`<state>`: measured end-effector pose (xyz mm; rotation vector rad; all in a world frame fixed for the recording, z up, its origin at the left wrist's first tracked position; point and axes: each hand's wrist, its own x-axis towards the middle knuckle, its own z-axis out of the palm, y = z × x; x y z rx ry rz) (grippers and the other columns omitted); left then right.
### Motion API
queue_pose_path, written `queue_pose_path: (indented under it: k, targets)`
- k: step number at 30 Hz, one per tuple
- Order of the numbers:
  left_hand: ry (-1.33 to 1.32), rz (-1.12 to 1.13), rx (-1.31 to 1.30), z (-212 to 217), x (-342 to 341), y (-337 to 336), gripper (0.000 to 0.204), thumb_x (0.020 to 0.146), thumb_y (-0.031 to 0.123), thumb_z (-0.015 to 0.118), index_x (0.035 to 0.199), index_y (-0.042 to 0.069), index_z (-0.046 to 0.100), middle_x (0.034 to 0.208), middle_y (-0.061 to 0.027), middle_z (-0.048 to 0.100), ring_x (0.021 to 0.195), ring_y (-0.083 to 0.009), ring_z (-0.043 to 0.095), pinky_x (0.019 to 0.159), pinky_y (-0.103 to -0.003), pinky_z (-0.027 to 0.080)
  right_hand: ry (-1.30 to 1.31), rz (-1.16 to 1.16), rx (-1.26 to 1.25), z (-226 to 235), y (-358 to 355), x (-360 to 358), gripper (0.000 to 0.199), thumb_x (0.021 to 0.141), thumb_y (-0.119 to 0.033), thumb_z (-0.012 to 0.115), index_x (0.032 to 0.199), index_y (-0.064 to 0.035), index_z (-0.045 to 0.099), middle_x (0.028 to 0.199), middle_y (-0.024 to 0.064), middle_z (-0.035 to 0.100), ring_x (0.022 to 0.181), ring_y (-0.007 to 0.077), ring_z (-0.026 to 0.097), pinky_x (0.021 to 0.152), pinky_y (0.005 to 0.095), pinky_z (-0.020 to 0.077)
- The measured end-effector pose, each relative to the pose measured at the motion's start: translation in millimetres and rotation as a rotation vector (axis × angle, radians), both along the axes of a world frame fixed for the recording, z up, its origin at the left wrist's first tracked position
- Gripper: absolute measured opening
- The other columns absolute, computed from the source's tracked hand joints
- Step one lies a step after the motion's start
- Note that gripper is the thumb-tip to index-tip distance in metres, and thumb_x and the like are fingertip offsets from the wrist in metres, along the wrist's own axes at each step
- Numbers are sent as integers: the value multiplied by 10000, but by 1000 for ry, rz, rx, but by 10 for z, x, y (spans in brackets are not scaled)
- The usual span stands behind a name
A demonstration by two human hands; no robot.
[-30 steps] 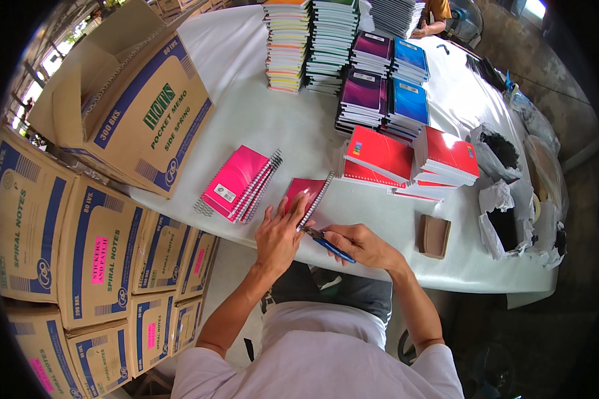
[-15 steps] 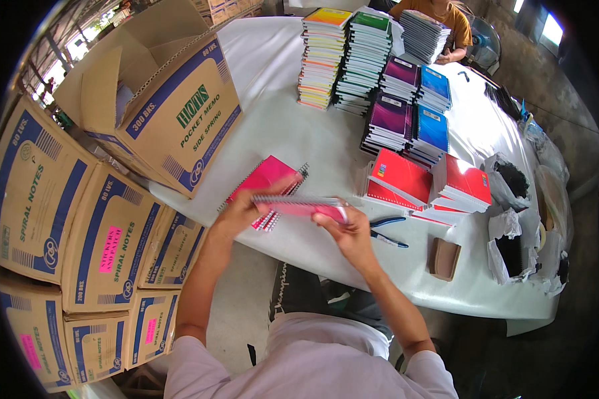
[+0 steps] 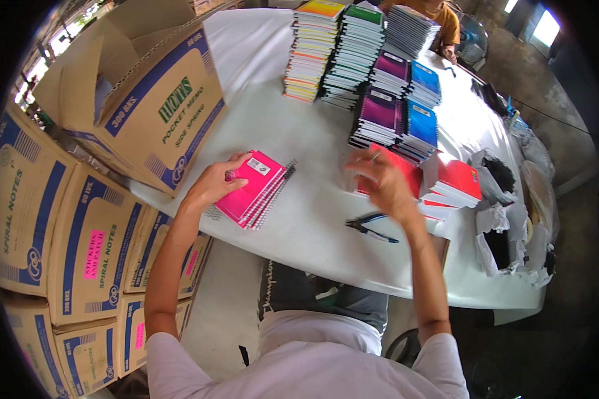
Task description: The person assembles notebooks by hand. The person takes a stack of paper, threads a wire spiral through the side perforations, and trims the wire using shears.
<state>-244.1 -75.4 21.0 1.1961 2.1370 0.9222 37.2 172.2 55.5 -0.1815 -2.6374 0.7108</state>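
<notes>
Far left, an open brown cardboard carton with blue bands (image 3: 165, 106) is standing beside the pale-covered bench (image 3: 299, 219). Here's the left hand (image 3: 211, 184), resting on a small pile of bright pink, wire-bound notebooks (image 3: 254, 189), fingers spread apart, thumb lying across the top cover. These pink ones are looking finished, coils showing along their edges. Next, blue-handled metal pliers (image 3: 379, 235) are lying unheld on the bench. The right hand (image 3: 387, 189) is hovering over glossy red notebooks (image 3: 451, 178), fingers blurring: I can't tell whether they're together. No coil is showing on the reds, so they're seemingly waiting unfinished.
</notes>
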Motion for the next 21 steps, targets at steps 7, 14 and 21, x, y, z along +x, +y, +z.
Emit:
queue_pose_path:
  k: [7, 14, 21]
  targets:
    - [531, 7, 209, 269, 628, 435, 615, 860, 123, 702, 1437, 171, 493, 1589, -136, 291, 1479, -430, 170, 1157, -600, 172, -334, 75, 151, 250, 472, 110, 541, 693, -62, 813, 1206, -152, 667, 1351, 84, 492, 1263, 303, 473, 1098, 402, 409]
    - [401, -95, 327, 242, 1121, 608, 556, 875, 42, 664, 1402, 165, 536, 1580, -111, 318, 1475, -436, 182, 1160, -551, 203, -338, 155, -28, 281, 641, 69, 480, 731, -79, 775, 1191, -126, 647, 1298, 110, 529, 1190, 329, 526, 1074, 404, 444]
    - [203, -143, 339, 149, 1274, 703, 581, 871, 6, 648, 1408, 194, 533, 1590, -93, 310, 1482, -418, 179, 1177, -474, 226, -368, 171, -14, 293, 679, 11, 471, 718, -74, 745, 1174, -109, 630, 1270, 99, 547, 1180, 326, 535, 1041, 420, 468]
